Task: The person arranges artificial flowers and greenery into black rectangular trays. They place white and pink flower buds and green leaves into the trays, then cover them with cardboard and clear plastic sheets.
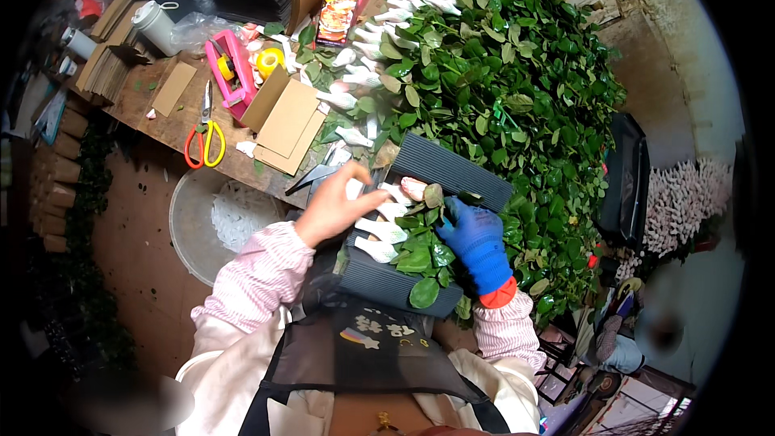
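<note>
My left hand is bare, its fingers spread just left of several rose heads in white net sleeves. My right hand wears a blue knitted glove and is closed among the leaves, apparently round the stem of a pale pink rose without a net; its fingertips are partly hidden. These roses lie on a dark ribbed sheet, which shows above and below them. Green leaves cover their stems.
A large heap of leafy roses fills the right side. Scissors, cardboard pieces, a pink tape dispenser and a phone lie on the wooden table. A white bin stands below its edge.
</note>
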Demonstrator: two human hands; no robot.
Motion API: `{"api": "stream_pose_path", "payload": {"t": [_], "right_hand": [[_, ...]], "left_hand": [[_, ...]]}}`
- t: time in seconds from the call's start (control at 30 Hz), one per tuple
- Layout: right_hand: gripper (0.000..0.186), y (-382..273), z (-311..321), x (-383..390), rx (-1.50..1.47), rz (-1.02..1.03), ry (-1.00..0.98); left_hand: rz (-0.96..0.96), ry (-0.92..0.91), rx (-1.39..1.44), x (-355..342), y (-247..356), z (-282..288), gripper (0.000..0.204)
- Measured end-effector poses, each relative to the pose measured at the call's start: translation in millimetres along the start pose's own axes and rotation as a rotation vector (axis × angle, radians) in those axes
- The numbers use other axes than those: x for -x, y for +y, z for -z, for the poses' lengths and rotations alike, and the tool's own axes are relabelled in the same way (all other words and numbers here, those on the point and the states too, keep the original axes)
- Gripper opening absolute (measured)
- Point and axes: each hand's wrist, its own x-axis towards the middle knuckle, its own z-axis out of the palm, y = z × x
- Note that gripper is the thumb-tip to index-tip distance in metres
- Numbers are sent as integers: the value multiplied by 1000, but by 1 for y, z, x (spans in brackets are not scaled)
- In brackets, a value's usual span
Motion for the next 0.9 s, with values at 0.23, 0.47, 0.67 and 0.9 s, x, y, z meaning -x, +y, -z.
{"api": "stream_pose_path", "payload": {"t": [0.23,0.47,0.67,0.9], "right_hand": [[38,-6,2,-5,97,-31,-70],[57,1,27,-3,-183,12,-212],[48,-6,1,4,17,2,-48],[32,-6,-11,9,58,-9,13]], "left_hand": [[161,33,208,2,4,-19,24],[215,11,152,12,2,41,20],[214,-316,-36,6,16,6,28],[194,-126,259,21,14,1,21]]}}
